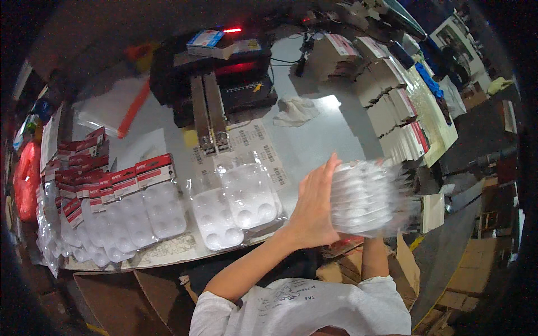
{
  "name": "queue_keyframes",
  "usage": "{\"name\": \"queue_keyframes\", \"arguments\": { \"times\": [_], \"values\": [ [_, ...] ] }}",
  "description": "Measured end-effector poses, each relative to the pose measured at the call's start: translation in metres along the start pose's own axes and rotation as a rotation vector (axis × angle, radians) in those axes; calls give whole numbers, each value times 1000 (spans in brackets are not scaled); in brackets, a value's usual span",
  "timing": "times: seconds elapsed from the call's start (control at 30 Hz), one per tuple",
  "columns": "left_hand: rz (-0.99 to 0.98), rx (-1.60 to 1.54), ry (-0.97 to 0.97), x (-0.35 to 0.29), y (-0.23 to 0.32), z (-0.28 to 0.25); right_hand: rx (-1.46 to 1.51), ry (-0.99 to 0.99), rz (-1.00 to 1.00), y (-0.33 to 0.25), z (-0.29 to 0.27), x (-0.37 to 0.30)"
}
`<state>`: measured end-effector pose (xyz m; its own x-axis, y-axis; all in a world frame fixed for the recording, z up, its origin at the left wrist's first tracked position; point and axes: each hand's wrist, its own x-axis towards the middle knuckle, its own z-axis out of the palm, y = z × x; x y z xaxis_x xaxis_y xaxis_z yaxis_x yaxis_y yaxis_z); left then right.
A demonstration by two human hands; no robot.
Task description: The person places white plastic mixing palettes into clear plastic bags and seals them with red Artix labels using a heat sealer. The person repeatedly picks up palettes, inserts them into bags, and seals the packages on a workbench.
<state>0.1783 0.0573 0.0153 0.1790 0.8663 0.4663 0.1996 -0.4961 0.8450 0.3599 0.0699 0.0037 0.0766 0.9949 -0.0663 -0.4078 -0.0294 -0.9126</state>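
A thick stack of white paint palettes in clear bags (367,199) is held upright over the table's front right edge, its right side smeared by motion. Against the stack's left side my left hand (315,204) grips it, fingers pointing up. My right forearm (374,259) rises behind the stack, which hides the right hand and its fingers. Left of my left hand, two bagged white palettes (246,193) lie overlapping on the table. Farther left, several bagged palettes with red and white header cards (154,171) are fanned out in an overlapping row.
A black machine with a metal rail (210,112) stands at the back, a small box (206,39) on it. Sheets of barcode labels (260,148) lie beside the rail. Stacks of cards (395,106) line the right side. Cardboard boxes (120,299) stand below the front edge.
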Motion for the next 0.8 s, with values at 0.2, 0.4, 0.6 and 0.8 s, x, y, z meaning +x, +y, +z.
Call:
{"name": "queue_keyframes", "arguments": {
  "times": [0.2, 0.4, 0.6, 0.8],
  "values": [
    [-61, 23, 12, -18, -43, 31, -493, -670, -84, 46, -44, 7],
    [-64, 116, -13, -29, -27, 24, -552, -470, 47, 22, -13, -10],
    [-526, -504, 43, -75, 25, -57, -293, -653, 172, -23, 59, -46],
    [-590, -938, 354, -154, 16, -115, -601, -930, 116, 16, 112, -61]
  ]
}}
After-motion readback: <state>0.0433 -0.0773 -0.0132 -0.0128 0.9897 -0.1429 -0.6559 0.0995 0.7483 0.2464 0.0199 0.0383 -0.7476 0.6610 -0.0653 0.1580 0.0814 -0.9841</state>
